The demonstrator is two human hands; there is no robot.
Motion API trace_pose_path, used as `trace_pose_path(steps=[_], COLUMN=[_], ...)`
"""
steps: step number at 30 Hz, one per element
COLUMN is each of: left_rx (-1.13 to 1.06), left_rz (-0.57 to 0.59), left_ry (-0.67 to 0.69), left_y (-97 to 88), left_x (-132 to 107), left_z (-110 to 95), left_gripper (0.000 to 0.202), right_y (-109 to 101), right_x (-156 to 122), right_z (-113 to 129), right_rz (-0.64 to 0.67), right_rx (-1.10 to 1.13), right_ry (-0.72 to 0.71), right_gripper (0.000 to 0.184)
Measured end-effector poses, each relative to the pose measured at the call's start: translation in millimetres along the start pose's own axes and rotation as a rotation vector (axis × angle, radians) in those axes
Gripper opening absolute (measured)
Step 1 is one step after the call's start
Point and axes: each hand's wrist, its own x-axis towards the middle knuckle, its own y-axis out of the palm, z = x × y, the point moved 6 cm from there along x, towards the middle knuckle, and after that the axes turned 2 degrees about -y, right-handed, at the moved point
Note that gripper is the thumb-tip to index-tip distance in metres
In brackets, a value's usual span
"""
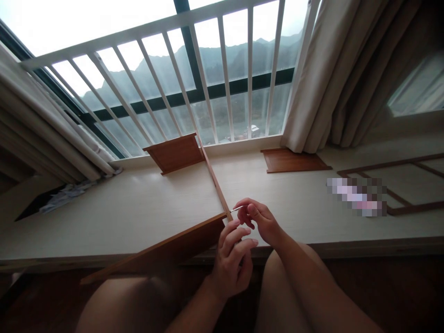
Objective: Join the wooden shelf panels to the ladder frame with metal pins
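Observation:
A reddish-brown wooden panel point(166, 247) slants over my lap, one corner raised. At that corner it meets a long thin wooden strip point(215, 182), which runs away toward the window. My left hand point(232, 261) is curled around the near end of the strip, with its fingers slightly apart and its thumb side partly hidden. Between the closed fingertips of my right hand point(260, 219) is a thin metal rod point(236, 209), its tip at the joint. The rod's exact kind is too small to tell. A smaller wooden panel point(176, 155) is at the strip's far end.
The pale window ledge point(156, 196) bears another small wooden panel point(294, 160), a wooden frame point(409, 206) and a blurred-out item point(357, 196) on the right. White railings point(222, 74) stand behind it. Curtains point(326, 83) hang at both sides; crumpled papers point(67, 194) lie left.

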Motion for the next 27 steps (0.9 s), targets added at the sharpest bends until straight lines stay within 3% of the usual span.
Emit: trace_pose_path(steps=[27], left_rx=[-0.012], left_rz=[-0.016], left_ry=[0.017], left_y=[2.5], left_x=[-1.3], left_z=[-0.1], left_gripper=[0.047], right_y=[-2.6], right_x=[6.5], right_z=[0.3], right_rz=[-0.152], right_rx=[-0.012], right_ry=[0.045], right_gripper=[0.048])
